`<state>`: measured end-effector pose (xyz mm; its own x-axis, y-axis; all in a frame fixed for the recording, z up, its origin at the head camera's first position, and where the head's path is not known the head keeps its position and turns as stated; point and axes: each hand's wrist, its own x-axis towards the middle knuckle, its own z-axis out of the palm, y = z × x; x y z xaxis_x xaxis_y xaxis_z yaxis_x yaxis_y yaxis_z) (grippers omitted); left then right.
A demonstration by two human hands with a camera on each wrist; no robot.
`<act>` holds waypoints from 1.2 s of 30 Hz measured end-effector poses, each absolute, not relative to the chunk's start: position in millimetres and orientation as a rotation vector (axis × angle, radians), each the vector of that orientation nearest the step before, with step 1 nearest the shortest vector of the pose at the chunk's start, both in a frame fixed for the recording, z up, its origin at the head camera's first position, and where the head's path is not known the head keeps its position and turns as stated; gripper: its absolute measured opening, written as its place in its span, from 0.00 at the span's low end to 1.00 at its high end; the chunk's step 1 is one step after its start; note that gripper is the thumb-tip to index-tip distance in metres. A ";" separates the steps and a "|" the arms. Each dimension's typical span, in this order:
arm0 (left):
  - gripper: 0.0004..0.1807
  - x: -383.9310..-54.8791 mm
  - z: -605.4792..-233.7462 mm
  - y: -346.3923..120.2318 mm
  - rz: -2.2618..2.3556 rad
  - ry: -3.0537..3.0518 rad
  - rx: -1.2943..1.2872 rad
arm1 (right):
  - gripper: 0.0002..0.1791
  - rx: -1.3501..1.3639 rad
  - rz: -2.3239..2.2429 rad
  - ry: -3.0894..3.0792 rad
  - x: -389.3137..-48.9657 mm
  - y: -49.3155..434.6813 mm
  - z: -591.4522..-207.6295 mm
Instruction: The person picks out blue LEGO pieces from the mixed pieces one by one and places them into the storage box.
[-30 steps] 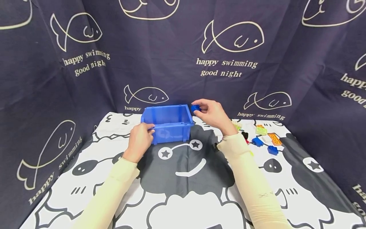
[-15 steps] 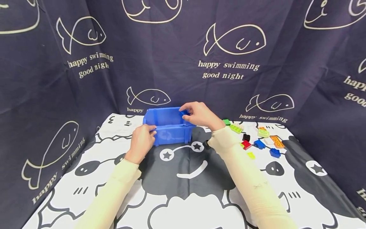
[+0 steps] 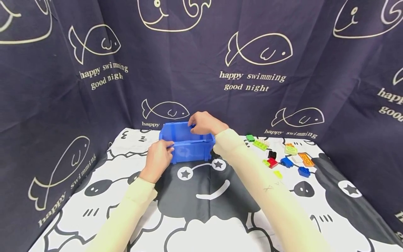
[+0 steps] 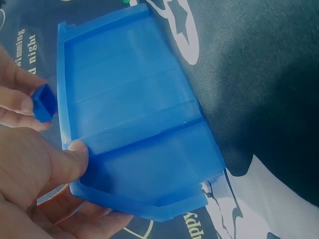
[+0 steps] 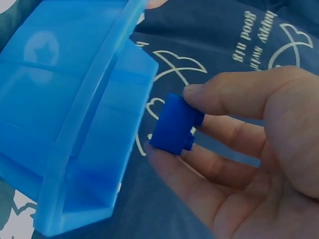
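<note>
- Head view: nearest, my left hand (image 3: 158, 155) has thumb and fingers curled on the rim of the blue bin (image 3: 192, 152), at its near left corner.
- Right of that, loose on the counter (image 3: 204, 234): red brick (image 3: 272, 162), orange brick (image 3: 306, 160), green brick (image 3: 250, 138).
- Farther, at the bin's opening, my right hand (image 3: 204, 123) pinches a small blue brick (image 5: 172, 124), thumb against fingertips!
- Behind everything, a dark curtain (image 3: 201, 77) with white fish.
</note>
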<state>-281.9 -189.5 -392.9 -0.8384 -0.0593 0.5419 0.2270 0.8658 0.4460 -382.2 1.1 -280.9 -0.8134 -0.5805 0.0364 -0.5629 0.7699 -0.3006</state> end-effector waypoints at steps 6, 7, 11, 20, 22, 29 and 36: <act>0.13 -280.1 -396.1 -186.2 -0.684 -2.483 -0.123 | 0.20 -0.837 -0.411 2.901 -383.9 -6.8 -286.1; 0.13 -280.1 -396.2 -186.1 -0.682 -2.484 -0.122 | 0.20 -0.827 -0.396 2.905 -383.9 -7.9 -286.2; 0.13 -281.3 -394.9 -187.1 -0.677 -2.476 -0.126 | 0.19 -0.801 -0.346 2.923 -384.2 -13.1 -284.4; 0.13 -281.5 -388.6 -193.1 -0.694 -2.464 -0.103 | 0.17 -0.782 -0.293 2.918 -387.6 -29.2 -283.9; 0.13 -281.1 -387.9 -193.3 -0.696 -2.469 -0.100 | 0.16 -0.787 -0.280 2.921 -388.7 -30.4 -284.7; 0.13 -282.4 -387.9 -190.9 -0.698 -2.480 -0.105 | 0.17 -0.791 -0.289 2.907 -383.6 -28.5 -284.2; 0.13 -282.5 -390.7 -188.7 -0.692 -2.502 -0.107 | 0.18 -0.819 -0.275 2.910 -377.2 -26.0 -282.1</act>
